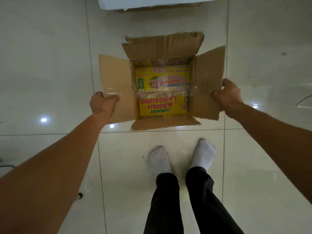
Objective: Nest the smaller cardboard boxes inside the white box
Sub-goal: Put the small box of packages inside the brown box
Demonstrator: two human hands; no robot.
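Note:
An open brown cardboard box [162, 48] with yellow printed panels inside is held in front of me over the tiled floor. My left hand [103, 105] grips its left flap [116, 76] at the near corner. My right hand [228, 95] grips the right flap [209, 73] at its outer edge. All flaps are spread outward. The white box [152, 2] lies at the top edge of the view, mostly cut off, with a strip of brown cardboard under its near side.
My two feet in white socks [160, 159] stand on the glossy pale tiles just below the box. A dark cable end [80, 195] lies at the lower left. Ceiling lights reflect on the floor.

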